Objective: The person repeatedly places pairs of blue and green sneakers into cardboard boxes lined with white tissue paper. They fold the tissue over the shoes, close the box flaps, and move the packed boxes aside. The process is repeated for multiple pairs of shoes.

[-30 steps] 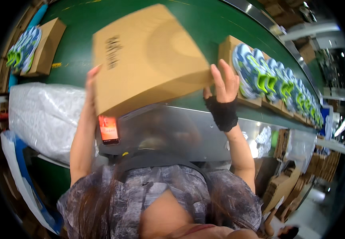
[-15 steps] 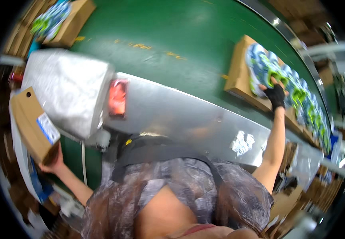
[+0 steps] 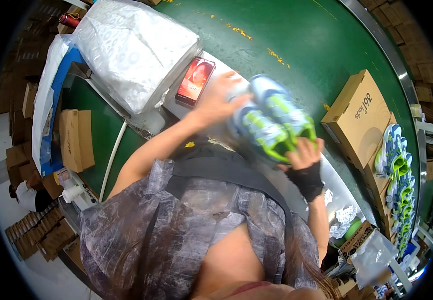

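Note:
A pair of light blue and lime green sneakers [image 3: 272,117] is held side by side over the metal strip in front of me, toes pointing away to the left. My right hand [image 3: 304,167], in a black fingerless glove, grips them at the heels. Close to their toes is my left hand [image 3: 219,102], bare and blurred, its fingers stretched out and apart. Whether those fingers touch the shoes, I cannot tell. Left of that hand a phone [image 3: 195,80] with a red lit screen lies on the metal strip [image 3: 176,111].
A white plastic-wrapped bundle [image 3: 136,52] stands at upper left. A brown carton [image 3: 76,140] sits at far left near a blue-edged bin [image 3: 51,117]. On the green table [image 3: 321,45], a brown shoebox [image 3: 359,117] stands at right beside a row of sneakers [image 3: 401,185].
My right hand has lifted a pair of sneakers from the row at right and carried it to the middle. My left hand has let go of a brown carton and come inward. The view has turned.

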Demonstrator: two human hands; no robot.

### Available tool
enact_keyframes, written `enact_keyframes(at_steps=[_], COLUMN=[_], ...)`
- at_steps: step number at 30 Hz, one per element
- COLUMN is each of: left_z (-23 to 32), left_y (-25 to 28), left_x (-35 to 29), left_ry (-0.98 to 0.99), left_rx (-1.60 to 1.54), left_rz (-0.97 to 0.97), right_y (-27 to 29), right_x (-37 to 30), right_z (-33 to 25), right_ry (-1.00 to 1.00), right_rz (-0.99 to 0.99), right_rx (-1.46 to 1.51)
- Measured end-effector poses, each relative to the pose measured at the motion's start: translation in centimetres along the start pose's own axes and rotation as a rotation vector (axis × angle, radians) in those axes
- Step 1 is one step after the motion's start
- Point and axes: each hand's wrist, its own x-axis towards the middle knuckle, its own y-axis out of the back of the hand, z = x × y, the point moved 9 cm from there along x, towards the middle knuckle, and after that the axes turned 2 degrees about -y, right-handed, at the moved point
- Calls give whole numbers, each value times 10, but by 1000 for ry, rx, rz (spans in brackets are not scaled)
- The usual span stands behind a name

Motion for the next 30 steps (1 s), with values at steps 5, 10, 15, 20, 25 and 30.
enact_keyframes(at_steps=[5,10,15,20,25,30], left_z=[40,57,71,131,65,-3], left_y=[-140,-139,-140,-124,-138,-115], left_x=[13,22,33,58,65,85], left_ry=[-119,-28,-16,-413,-335,-233], left_rx=[-44,-36,-53,147,384,484], left_rz=[-557,-735,-635,-342,-439,-559], right_y=[-21,-24,-28,70,29,-69], right_x=[11,-45,-49,-56,-146,-257], right_z=[28,219,219,139,193,159], right_ry=[-100,-898,-827,-734,-889,-1430], right_rz=[-25,-13,403,927,1346,761], right_rx=[521,-499,-408,282,1432,144])
